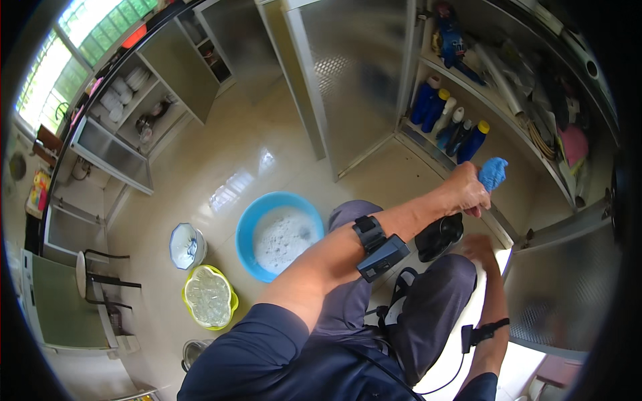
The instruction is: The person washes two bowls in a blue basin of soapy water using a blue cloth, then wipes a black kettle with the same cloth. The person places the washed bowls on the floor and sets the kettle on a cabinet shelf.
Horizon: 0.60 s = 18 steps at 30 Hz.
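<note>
My left hand (469, 188) reaches across to the right and is closed around a bunched blue cloth (493, 173), which sticks out past the fingers. It is at the front of an open cabinet with metal-framed edges. A row of plastic bottles (448, 118), several of them blue, stands on the cabinet's lower shelf just beyond that hand. Down beside my right knee, my right hand (479, 249) is blurred, near the cabinet's bottom frame; whether it holds anything is unclear. Left of my knees, a blue basin (245, 240) on the tiled floor contains foamy water.
A blue-rimmed white bowl (186, 245) and a lime-green basin (234, 301) bearing clear dishes are on the floor at left. Frosted cabinet doors (361, 85) stand ajar ahead, another (556, 280) at right. Bags and a tube (499, 75) crowd the upper shelf. A stool (83, 274) is far left.
</note>
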Available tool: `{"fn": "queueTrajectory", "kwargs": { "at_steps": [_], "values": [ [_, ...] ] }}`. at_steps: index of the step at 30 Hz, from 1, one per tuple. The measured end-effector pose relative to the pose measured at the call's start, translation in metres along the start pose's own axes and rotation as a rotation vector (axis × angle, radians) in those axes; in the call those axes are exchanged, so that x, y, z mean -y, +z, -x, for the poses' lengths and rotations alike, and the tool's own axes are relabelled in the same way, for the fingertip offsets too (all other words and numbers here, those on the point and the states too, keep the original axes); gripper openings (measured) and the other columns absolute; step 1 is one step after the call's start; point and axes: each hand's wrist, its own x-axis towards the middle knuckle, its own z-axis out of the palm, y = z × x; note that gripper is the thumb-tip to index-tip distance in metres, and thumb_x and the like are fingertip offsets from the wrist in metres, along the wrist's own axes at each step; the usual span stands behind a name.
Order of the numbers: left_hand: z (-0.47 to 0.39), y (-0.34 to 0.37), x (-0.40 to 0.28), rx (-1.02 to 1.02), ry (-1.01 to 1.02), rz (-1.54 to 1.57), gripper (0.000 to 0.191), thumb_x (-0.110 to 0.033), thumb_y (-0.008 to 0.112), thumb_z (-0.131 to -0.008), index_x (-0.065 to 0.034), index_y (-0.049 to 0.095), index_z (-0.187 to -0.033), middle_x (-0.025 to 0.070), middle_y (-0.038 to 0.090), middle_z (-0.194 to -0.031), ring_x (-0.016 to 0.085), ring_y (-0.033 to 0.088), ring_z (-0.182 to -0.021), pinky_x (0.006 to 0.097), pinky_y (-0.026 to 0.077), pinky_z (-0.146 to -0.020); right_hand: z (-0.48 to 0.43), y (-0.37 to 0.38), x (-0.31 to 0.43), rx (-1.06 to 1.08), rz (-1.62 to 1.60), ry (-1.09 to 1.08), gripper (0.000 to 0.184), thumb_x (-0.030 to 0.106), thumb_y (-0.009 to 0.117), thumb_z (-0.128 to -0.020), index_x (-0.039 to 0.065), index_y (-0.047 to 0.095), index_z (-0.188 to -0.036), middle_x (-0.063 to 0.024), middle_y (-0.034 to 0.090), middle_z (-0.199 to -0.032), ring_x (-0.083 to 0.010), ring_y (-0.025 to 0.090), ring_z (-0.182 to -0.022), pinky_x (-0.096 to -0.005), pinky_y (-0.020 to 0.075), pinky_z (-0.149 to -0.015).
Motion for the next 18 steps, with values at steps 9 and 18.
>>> {"fn": "queueTrajectory", "kwargs": {
  "at_steps": [9, 18],
  "values": [
    [0.005, -0.016, 0.01, -0.21, 0.374, -0.902, 0.019, -0.009, 0.069, -0.07, 0.0069, 0.07, -0.08, 0.0311, 0.067, -0.088, 0.046, 0.068, -0.088, 0.0487, 0.055, -0.081, 0.118, 0.02, 0.276, -0.146, -0.098, -0.504, 0.043, 0.038, 0.056, -0.102, 0.003, 0.061, -0.127, -0.0096, 0.07, -0.098, -0.0186, 0.07, -0.078, -0.0299, 0.058, -0.068],
    [-0.004, -0.048, 0.005, 0.081, 0.39, -0.269, 0.047, 0.003, 0.074, -0.074, 0.0077, 0.063, -0.12, 0.0193, 0.071, -0.106, 0.027, 0.071, -0.093, 0.0391, 0.06, -0.075, 0.119, 0.017, 0.262, -0.206, -0.293, -0.364, 0.042, 0.036, 0.066, -0.097, -0.003, 0.062, -0.112, -0.008, 0.07, -0.087, -0.0142, 0.068, -0.066, -0.0281, 0.058, -0.062]
  ]
}}
